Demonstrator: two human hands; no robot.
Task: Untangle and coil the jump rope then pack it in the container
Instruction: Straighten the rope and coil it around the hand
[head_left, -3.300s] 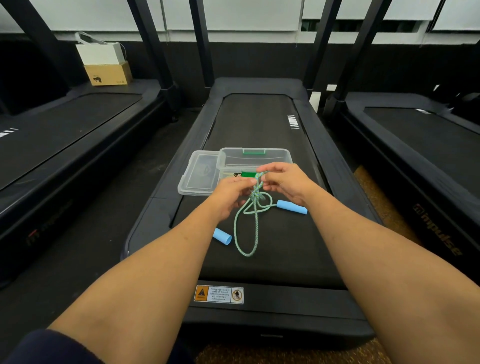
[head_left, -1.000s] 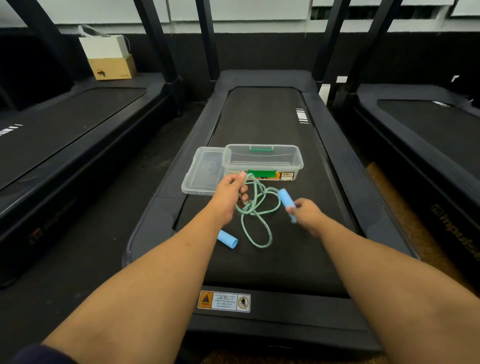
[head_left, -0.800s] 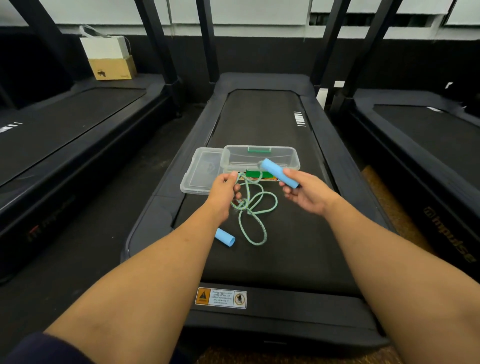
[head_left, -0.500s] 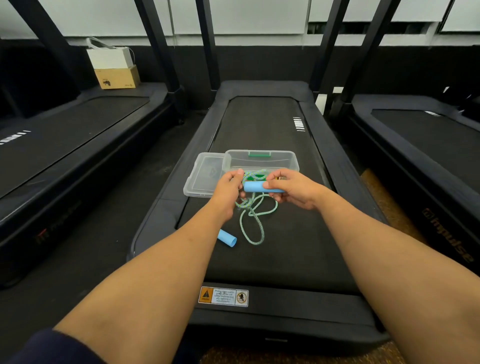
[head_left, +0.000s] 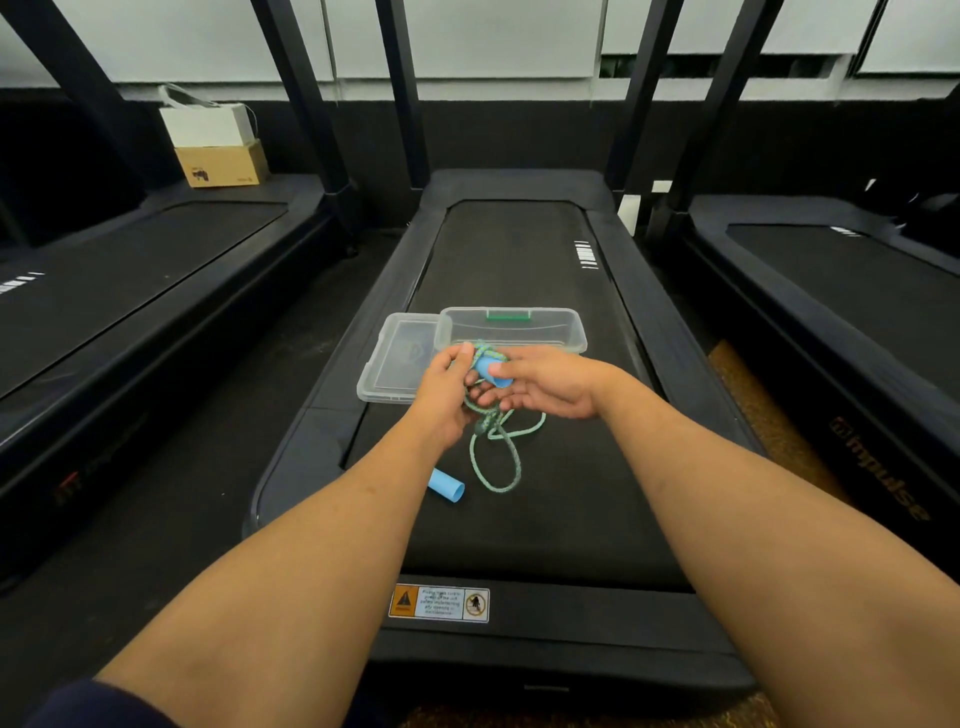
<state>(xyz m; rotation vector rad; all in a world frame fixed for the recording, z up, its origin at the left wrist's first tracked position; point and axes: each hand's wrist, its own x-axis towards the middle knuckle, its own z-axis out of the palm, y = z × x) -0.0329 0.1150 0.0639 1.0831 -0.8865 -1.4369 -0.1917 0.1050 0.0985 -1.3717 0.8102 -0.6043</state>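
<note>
While the limp green braided jump rope droops in knotted loops onto the black treadmill belt, the left hand curls round its upper strands and the right hand, palm up, pinches one light-blue plastic tube handle. Light, floppy stuff, I'd judge: best gripped by the rigid handles. Clear plastic container just behind the hands.

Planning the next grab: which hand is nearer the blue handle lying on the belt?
Left. The left hand is just beyond the loose handle, the right hand farther off rightward.
</note>
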